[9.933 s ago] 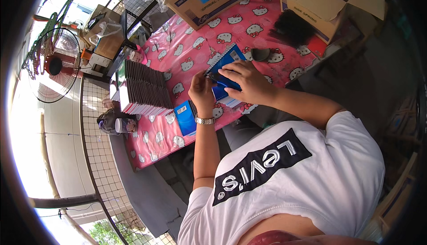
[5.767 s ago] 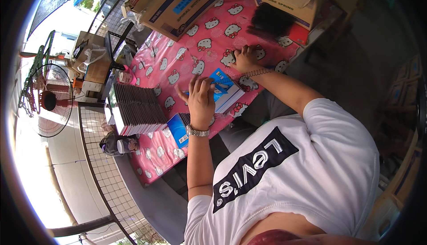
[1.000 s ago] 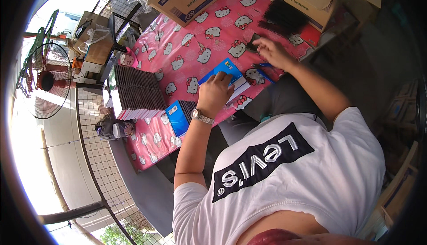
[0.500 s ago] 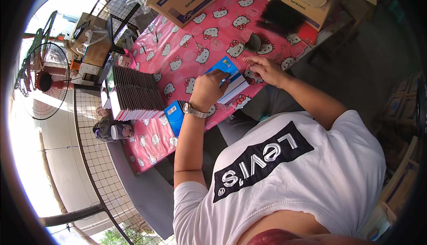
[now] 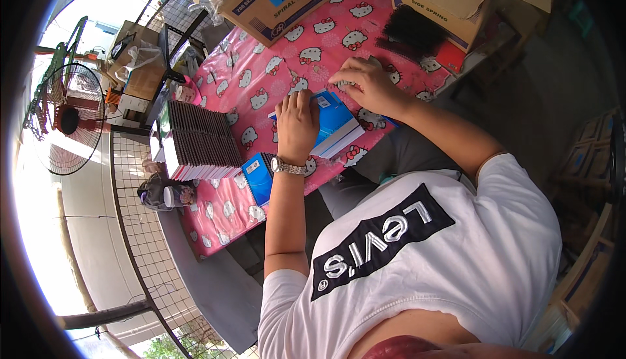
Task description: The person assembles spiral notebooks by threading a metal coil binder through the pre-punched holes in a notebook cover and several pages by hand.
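Observation:
Blue-covered notebooks (image 5: 337,123) with white page edges lie piled near the table's front edge. My left hand (image 5: 298,123), with a metal watch at its wrist, is closed over the left side of the pile, and a pale corner sticks out past its fingers. Just beyond the far right corner of the pile is my right hand (image 5: 368,86). Its fingers are curled with the thumb close to them; what they hold, if anything, is too small to name. Behind this hand a small grey-green object (image 5: 374,61) is mostly hidden.
A blue spiral notebook (image 5: 258,179) lies left of my left forearm, beside tall stacks of black-spined notebooks (image 5: 202,140). Black spiral coils (image 5: 412,31) and a red piece (image 5: 450,58) lie at the right. Cartons (image 5: 280,7) line the pink table's (image 5: 254,124) far side.
My left hand has slid left from the middle of the notebook to its left side. My right hand has moved left and away from me, over the grey-green object. More blue cover shows.

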The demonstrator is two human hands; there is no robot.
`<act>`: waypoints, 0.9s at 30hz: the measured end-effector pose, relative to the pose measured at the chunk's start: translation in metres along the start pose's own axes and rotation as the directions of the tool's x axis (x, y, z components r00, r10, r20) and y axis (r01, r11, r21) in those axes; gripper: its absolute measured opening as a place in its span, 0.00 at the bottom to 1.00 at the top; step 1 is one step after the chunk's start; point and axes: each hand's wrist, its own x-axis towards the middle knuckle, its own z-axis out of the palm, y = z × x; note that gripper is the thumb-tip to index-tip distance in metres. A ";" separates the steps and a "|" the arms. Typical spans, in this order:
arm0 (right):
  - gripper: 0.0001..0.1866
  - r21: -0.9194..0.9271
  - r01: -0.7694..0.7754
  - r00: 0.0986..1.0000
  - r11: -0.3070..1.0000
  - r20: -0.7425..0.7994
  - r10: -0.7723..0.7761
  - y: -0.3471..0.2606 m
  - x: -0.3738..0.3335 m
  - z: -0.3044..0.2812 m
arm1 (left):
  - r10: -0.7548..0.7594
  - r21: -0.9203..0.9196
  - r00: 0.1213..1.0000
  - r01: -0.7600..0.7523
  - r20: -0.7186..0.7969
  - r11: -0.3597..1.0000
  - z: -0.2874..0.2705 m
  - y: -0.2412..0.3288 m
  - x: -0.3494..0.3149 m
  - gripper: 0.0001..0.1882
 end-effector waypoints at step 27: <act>0.15 0.137 -0.082 0.975 0.987 0.216 0.051 0.000 -0.002 -0.012 | -0.040 -0.012 0.998 0.041 0.047 0.999 -0.009 0.016 -0.013 0.05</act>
